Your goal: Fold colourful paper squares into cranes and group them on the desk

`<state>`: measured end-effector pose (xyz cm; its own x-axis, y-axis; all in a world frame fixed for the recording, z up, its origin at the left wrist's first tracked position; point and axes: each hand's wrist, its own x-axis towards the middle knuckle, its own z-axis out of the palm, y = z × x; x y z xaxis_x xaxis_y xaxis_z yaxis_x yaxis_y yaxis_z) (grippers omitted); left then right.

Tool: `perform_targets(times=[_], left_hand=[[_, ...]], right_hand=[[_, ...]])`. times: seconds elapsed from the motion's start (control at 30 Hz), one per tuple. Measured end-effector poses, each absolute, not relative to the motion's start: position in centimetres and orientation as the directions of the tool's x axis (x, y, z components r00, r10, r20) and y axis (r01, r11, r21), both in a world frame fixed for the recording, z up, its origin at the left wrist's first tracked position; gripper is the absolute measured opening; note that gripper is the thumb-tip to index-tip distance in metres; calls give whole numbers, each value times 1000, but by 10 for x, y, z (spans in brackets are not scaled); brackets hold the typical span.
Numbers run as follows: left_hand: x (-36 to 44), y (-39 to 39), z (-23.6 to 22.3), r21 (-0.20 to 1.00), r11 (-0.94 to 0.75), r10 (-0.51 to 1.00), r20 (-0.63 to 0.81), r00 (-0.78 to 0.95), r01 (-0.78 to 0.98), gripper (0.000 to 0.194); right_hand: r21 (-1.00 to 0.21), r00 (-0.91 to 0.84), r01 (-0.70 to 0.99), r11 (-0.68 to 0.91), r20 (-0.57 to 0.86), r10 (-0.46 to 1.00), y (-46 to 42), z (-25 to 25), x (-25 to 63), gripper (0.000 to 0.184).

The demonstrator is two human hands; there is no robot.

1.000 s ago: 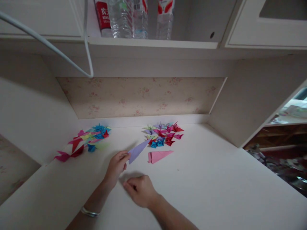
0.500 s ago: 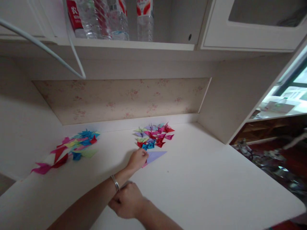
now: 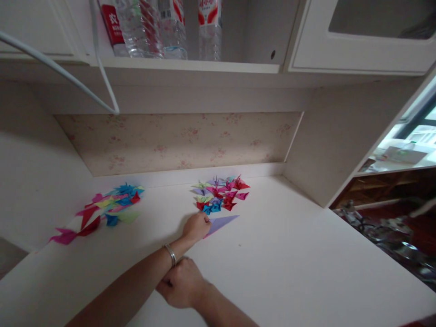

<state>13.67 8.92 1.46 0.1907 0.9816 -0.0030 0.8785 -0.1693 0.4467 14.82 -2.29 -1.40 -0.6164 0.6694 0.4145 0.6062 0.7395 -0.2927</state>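
My left hand (image 3: 196,227), with a silver bracelet at its wrist, pinches the near-left end of a folded sheet of purple paper (image 3: 223,222). The sheet is a long pointed shape lying on the white tabletop, with a thin pink edge below. Below my left wrist, my right hand (image 3: 182,282) is curled into a fist, with nothing visible in it. Just beyond the folded paper lies a cluster of small origami pieces (image 3: 215,192) in red, pink, blue, purple and green, some of them crane-like.
A second pile of folded paper pieces (image 3: 116,204) spreads over the left of the tabletop (image 3: 289,254). Overhead, a shelf (image 3: 190,66) holds plastic bottles (image 3: 210,36). A white bent rod or cable (image 3: 68,72) hangs at upper left. A side panel (image 3: 327,136) bounds the right.
The view has shifted slightly, so things sit a little further right. The purple paper looks narrower, with less pink edge showing. My left hand keeps its pinch and my right fist stays below it.
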Motion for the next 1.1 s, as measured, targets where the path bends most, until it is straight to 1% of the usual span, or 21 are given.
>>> perform_targets(times=[0.17,0.27,0.37,0.43,0.5,0.67,0.87,0.97,1.1], left_hand=[[136,89,13,437,-166,983,2,183,884,13],[134,89,12,440,-168,984,26,174,882,13],[132,89,10,453,-169,985,54,163,875,17],[131,90,10,477,-177,984,66,165,861,13],[128,90,10,514,-190,981,75,177,836,7],[100,90,18,636,-200,979,105,174,745,32],[26,61,23,743,-119,991,129,33,658,35],[-4,36,15,809,-51,995,89,-36,585,36],[-21,14,4,926,65,993,-22,-119,373,36]], right_hand=[[-303,-619,613,729,389,682,-22,-13,149,24],[-306,-610,616,726,398,685,-22,-13,149,24],[-314,-607,605,732,413,679,-22,-14,148,22],[-325,-607,598,733,413,679,-22,-13,148,22],[-344,-603,594,728,409,685,-22,-11,148,24],[-420,-580,585,694,382,720,-22,-6,150,30],[-511,-553,562,650,351,755,-25,-6,150,34],[-542,-525,585,603,314,791,-25,-6,148,35],[-556,-499,609,566,285,818,-27,-3,145,38]])
